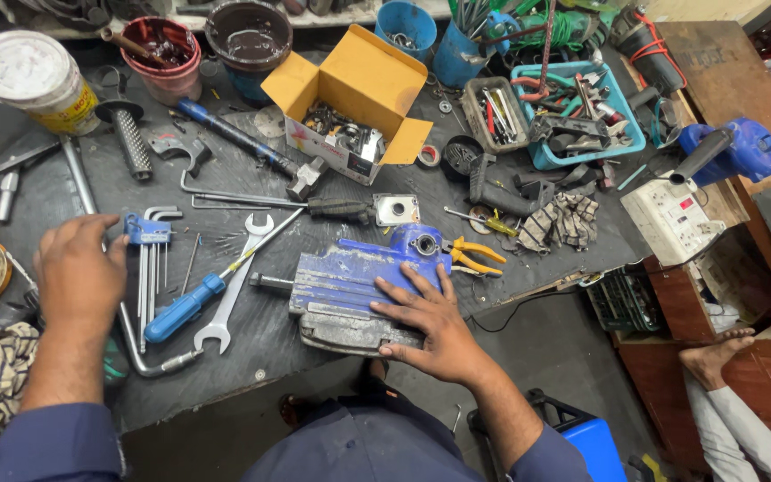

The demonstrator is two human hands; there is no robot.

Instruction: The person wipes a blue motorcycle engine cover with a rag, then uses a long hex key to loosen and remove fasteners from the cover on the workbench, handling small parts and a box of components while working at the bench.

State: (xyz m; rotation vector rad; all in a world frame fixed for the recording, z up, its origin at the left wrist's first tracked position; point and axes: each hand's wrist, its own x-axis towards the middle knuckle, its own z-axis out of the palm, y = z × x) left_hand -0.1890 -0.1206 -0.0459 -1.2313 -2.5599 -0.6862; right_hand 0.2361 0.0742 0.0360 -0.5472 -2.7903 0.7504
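Flat right hand [435, 326] on ribbed blue housing [350, 290]

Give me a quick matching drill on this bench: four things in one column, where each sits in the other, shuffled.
Things:
1. blue power tool body
2. hex key set
3. open cardboard box
4. orange-handled pliers

Places:
A. just right of the left hand
B. at the back of the bench, holding metal parts
C. under the right hand
D. just right of the power tool's round end

Pairs: 1-C, 2-A, 3-B, 4-D
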